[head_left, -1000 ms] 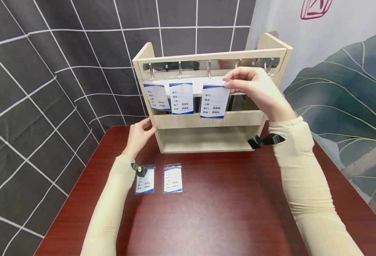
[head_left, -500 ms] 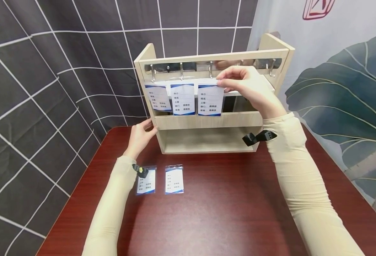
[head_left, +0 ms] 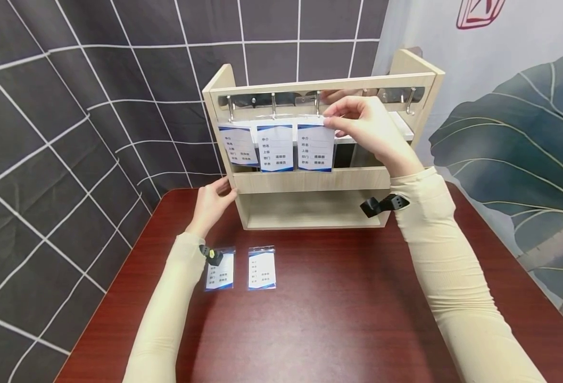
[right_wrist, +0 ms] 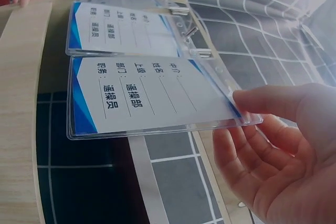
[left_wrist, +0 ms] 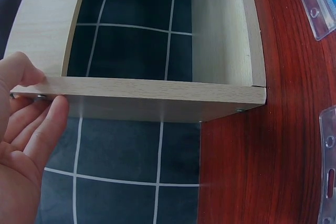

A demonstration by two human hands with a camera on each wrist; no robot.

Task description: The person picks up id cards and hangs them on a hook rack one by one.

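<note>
My right hand (head_left: 372, 127) pinches the top right corner of a clear-sleeved name badge (head_left: 315, 148), thumb in front and fingers behind. The badge's top edge is right at the third hook (head_left: 317, 102) of the wooden rack (head_left: 310, 182). To its left, two more badges hang from hooks: a middle badge (head_left: 275, 149) and a tilted left badge (head_left: 239, 146). In the right wrist view the held badge (right_wrist: 136, 98) lies next to the middle one. My left hand (head_left: 210, 205) grips the edge of the rack's left side panel (left_wrist: 157, 90) between thumb and fingers.
Two badges lie on the red-brown table: one (head_left: 220, 274) partly under the left wrist camera, another (head_left: 262, 268) beside it. A hook (head_left: 411, 100) shows at the rack's right end. Behind stand a dark grid-patterned cloth (head_left: 166, 74) and a leaf-patterned curtain (head_left: 516, 138).
My right hand has moved left with the badge, bringing it close beside the middle badge and in line under the third hook. The left hand keeps its grip on the rack.
</note>
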